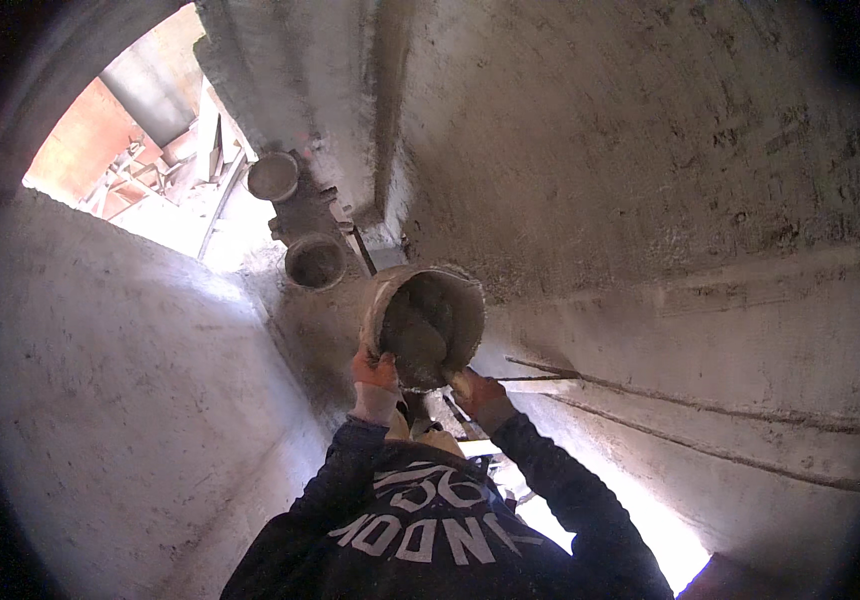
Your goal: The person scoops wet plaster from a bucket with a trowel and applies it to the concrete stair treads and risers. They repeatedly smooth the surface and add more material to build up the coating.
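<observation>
A mortar-crusted bucket (380, 305) is tilted in front of my chest, its mouth showing grey wet mortar (415, 335) inside. My left hand (377, 372), in an orange-and-white work glove, is closed on the bucket's left rim. At the lower right of the rim, my right hand (477, 393) is also gloved and closed against the bucket. A pale part shows at its fingers; I cannot tell whether that is glove or a tool handle.
Two more mortar-stained buckets, a far one (273, 177) and a nearer one (315, 262), stand on a dirty plank (305, 215). Plastered walls rise at left (120, 370) and right (630, 150). Thin rods (690, 397) run along the right wall. A bright opening shows debris (135, 170).
</observation>
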Demonstrator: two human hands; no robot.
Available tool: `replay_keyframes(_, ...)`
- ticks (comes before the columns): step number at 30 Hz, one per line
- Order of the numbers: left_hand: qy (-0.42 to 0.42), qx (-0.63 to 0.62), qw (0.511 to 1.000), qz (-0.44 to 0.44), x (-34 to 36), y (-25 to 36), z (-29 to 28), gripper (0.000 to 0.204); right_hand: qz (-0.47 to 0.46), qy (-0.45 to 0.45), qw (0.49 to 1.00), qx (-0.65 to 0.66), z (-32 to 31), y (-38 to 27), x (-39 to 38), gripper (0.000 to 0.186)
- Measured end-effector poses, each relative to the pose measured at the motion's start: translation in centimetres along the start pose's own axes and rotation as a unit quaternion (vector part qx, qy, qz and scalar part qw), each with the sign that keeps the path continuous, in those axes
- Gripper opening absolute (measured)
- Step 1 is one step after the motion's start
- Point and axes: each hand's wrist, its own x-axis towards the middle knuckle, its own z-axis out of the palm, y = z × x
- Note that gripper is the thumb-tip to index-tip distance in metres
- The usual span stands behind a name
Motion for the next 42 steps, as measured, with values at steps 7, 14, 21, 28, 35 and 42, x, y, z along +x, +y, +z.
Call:
replay_keyframes(7, 0.033, -0.112, 0.992, 0.057, 0.1, 2.4, -2.7, 0.033, -0.069, 0.063, 0.994, -0.048, -1.6, -2.1, 0.8, 0.027)
replay_keyframes(14, 0.234, 0.094, 0.967, 0.035, -2.4, -9.5, -14.0, 0.033, -0.21, -0.047, 0.974, 0.074, -2.5, -8.7, -0.8, 0.027)
replay_keyframes(21, 0.237, 0.007, 0.968, 0.08, -6.8, -2.8, -17.0, 0.045, -0.197, -0.023, 0.978, -0.058, -15.0, 9.3, 7.6, 0.028)
replay_keyframes(28, 0.35, -0.178, 0.919, 0.039, -7.6, -6.7, -20.4, 0.038, -0.089, 0.526, 0.845, -0.045, -40.3, 7.4, -8.0, 0.033)
replay_keyframes(35, 0.216, 0.227, 0.943, 0.108, -5.9, -6.3, -14.7, 0.033, -0.101, 0.161, 0.915, -0.355, -23.3, 4.8, -5.9, 0.04)
replay_keyframes(42, 0.241, 0.04, 0.969, -0.018, -1.9, -5.6, -6.4, 0.046, -0.19, 0.108, 0.922, -0.32, -11.8, -3.1, 1.3, 0.03)
